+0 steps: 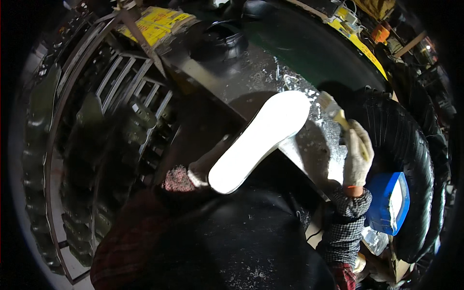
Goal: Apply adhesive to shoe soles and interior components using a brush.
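Note:
A bright white shoe sole (263,140) lies slantwise across the middle of the view, its narrower end toward me. My left hand (197,173), gloved in a pale knit glove, grips it at that near end; its fingers are mostly hidden behind the sole. To the right, my right hand (358,152) wears a whitish work glove and is closed round the yellow handle of a flat brush (333,107). The bristles point up and left, a little apart from the sole's rounded far end. What lies under the sole is hidden.
A dark work surface (261,67) spattered with white extends behind the sole. By my right forearm stands a blue plastic container (386,203) with white inside. Black ribbed rubber pieces (401,130) curve along the right. Olive-green pieces (82,145) line a metal rack at left.

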The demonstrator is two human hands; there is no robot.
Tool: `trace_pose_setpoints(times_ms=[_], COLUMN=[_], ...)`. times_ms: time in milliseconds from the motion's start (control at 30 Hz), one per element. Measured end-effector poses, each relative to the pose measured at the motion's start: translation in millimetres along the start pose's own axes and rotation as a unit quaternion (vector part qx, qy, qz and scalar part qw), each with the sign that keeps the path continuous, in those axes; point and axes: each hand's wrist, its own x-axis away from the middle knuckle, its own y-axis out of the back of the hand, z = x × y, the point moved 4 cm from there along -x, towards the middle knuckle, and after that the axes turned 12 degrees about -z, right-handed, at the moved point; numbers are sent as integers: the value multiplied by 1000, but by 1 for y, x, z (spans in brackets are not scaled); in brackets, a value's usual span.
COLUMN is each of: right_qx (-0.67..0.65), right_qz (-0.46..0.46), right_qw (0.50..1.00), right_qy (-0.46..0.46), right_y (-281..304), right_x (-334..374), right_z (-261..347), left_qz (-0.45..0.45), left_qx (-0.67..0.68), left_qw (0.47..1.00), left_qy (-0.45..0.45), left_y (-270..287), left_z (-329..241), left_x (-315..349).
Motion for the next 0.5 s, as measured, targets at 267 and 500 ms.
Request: trace_pose_setpoints(times_ms=[267, 500], right_qx=[171, 222], right_qz=[225, 277], right_qw=[941, 855], right_qy=[184, 379], right_y=[3, -58], right_x=[46, -17], right_z=[64, 71], left_qz=[-16, -127], left_qx=[-42, 55], left_qw=[999, 990], left_qy=[17, -29], left_y=[11, -55], left_z=[1, -3], left_x=[8, -4])
